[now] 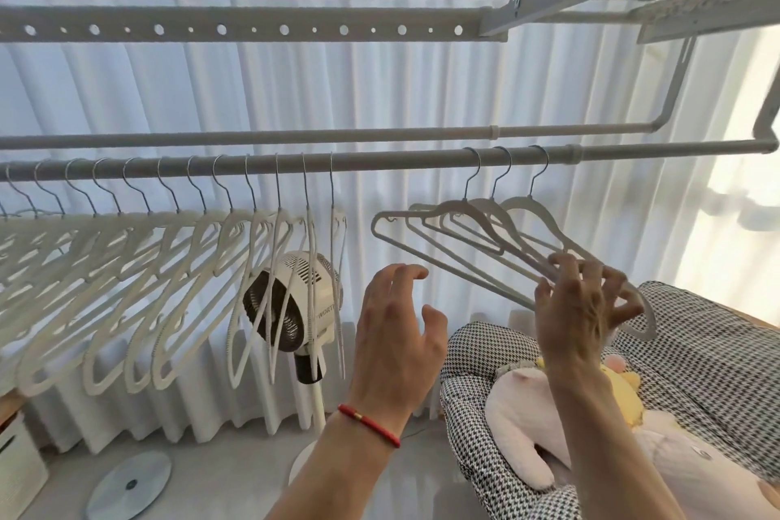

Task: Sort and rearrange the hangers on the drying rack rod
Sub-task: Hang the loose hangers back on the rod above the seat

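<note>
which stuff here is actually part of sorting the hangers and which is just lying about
Part of the job:
- rod
- long row of hangers
- three hangers, right hand holding their ends
- left hand, open

Lying about:
- fan
- checked cushion
- pink plush toy
- round disc on the floor

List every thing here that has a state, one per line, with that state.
Row of hangers: hung on rod, bunched at left.
Three hangers: hooked on rod at right, swung sideways.
Rod: bare gap between the groups.
Right hand: fingers grip the three hangers' shoulders.
Left hand: open, holding nothing.
Fan: tilted upward, behind the hangers.
</note>
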Demonstrator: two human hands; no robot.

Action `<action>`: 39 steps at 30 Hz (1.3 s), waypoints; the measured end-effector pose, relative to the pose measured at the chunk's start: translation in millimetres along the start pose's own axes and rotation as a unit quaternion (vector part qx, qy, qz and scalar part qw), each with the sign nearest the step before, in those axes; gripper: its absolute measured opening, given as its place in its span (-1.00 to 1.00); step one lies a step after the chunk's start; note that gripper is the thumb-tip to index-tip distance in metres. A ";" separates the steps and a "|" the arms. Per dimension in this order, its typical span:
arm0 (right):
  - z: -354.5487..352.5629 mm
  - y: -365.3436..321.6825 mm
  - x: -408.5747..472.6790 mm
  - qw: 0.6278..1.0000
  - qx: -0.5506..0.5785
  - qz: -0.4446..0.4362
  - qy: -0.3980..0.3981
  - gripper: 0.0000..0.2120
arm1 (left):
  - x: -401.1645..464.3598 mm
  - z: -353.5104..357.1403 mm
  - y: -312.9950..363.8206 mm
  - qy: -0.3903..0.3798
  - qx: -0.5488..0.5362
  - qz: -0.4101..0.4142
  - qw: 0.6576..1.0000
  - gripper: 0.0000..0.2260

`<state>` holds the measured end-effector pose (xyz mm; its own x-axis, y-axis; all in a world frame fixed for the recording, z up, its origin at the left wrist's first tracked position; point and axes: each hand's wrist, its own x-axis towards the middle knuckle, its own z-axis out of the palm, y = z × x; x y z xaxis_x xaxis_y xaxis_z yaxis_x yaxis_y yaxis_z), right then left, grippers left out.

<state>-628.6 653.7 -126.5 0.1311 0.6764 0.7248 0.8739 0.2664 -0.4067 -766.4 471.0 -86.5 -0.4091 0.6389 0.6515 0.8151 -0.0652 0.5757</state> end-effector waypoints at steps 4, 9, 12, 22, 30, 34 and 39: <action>3.8 3.4 -7.0 0.999 0.013 -0.044 0.027 -0.71 | -2.0 1.0 -0.1 -0.004 0.001 -0.013 1.000 -0.64; 2.8 7.3 -25.6 0.992 0.059 -0.080 0.072 -0.70 | -4.2 0.6 -6.7 -0.001 0.005 -0.020 1.000 -0.67; -3.3 -3.6 -43.0 0.976 0.141 -0.156 0.055 -0.69 | -5.5 -0.1 -11.6 0.002 0.002 -0.020 1.000 -0.68; -17.4 -79.1 -84.2 0.957 0.254 -0.125 -0.060 -0.71 | 0.3 -21.0 -27.7 0.062 0.006 -0.003 0.998 -0.70; -22.9 -134.8 -103.3 0.953 0.253 -0.160 -0.049 -0.66 | 6.8 -50.8 -40.1 0.088 0.012 -0.011 0.996 -0.70; -21.2 -144.9 -111.2 0.956 0.245 -0.155 -0.049 -0.64 | 6.9 -57.4 -45.8 0.084 0.015 0.005 0.996 -0.71; -21.4 -146.4 -115.4 0.953 0.254 -0.155 -0.059 -0.58 | 7.2 -54.3 -50.1 0.045 0.008 0.017 0.999 -0.69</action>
<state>-761.6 521.9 -138.7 -0.1762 0.5765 0.7979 0.5188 0.7432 -0.4225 -832.5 437.3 -83.8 -0.4161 0.5649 0.7126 0.8351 -0.0727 0.5452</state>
